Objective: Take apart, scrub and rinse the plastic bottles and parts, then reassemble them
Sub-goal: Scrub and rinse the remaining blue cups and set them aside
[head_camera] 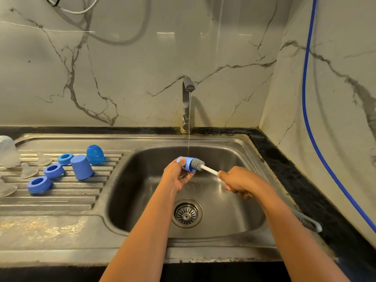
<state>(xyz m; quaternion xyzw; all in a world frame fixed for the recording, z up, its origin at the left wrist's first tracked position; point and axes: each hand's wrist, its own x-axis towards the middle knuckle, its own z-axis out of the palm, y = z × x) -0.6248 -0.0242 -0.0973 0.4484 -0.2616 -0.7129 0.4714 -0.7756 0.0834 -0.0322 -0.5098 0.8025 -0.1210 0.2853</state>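
Blue cap [187, 164] over the middle of the sink [130, 180], under the tap stream [189, 139], gripped in left hand [178, 178], mouth facing right; bottle brush [200, 165], clenched in right hand [237, 181], bristles partly inside, along the cap's axis.

The tip of the brush [198, 164] is out of sight inside the blue cup [188, 164], whose far side is covered by the left hand [177, 176], and the end of the white handle vanishes into the curled fingers of the right hand [237, 181]. At the left edge a clear bottle [7, 151] and a clear teat [6, 189] on the drainer [61, 200] are cut off. A grey handle [310, 222] at the sink's right rim is half hidden behind the right forearm, so what it belongs to cannot be told, and the blue hose [305, 88] runs out of the top and right edges.
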